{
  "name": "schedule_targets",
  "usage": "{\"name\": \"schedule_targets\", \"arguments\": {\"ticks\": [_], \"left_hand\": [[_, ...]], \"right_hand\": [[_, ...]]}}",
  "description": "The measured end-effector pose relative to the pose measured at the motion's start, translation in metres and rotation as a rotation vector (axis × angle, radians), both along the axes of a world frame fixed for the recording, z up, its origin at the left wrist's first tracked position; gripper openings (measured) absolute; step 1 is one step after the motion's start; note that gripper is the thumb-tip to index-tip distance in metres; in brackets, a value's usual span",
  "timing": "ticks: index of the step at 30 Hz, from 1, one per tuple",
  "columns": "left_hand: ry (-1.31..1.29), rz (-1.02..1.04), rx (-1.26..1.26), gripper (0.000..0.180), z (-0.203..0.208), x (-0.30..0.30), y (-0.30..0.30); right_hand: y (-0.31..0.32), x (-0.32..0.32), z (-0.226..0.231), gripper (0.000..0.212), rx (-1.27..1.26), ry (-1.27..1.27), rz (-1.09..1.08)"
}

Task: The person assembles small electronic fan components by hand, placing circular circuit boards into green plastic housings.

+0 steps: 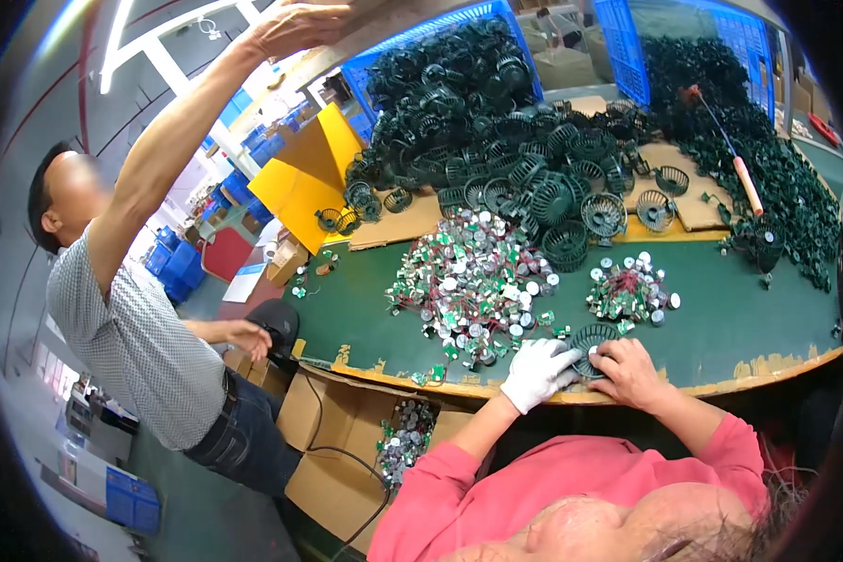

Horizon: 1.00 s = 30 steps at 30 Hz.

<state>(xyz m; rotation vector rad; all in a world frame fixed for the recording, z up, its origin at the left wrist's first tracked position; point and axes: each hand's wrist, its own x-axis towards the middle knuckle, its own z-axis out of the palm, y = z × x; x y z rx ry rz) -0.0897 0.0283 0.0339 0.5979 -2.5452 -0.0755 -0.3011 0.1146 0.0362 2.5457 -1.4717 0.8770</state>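
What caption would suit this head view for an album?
Gloved left hand and bare right hand hold a green basket part at a cluttered green table.

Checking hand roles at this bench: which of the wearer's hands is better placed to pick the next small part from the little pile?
Probably the right hand: the small pile of parts lies directly beyond it, while the gloved left hand steadies the round green cage.
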Motion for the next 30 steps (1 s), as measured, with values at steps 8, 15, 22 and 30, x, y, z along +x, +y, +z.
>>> {"name": "schedule_targets", "arguments": {"ticks": [8,15,22,30], "left_hand": [[0.193,0.007,-0.013,0.052,0.012,0.000,0.009],[0.168,0.044,-0.050,0.050,0.005,0.003,0.002],[0.161,0.051,0.019,0.041,0.007,-0.001,0.001],[0.140,0.074,0.028,0.037,0.002,0.000,0.009]], "right_hand": [[0.015,-0.002,-0.003,0.039,-0.031,-0.063,-0.040],[0.045,-0.027,0.013,0.045,-0.134,-0.028,-0.138],[0.086,-0.098,0.041,0.039,-0.233,0.012,-0.438],[0.108,-0.229,0.018,0.026,-0.235,0.043,-0.741]]}}
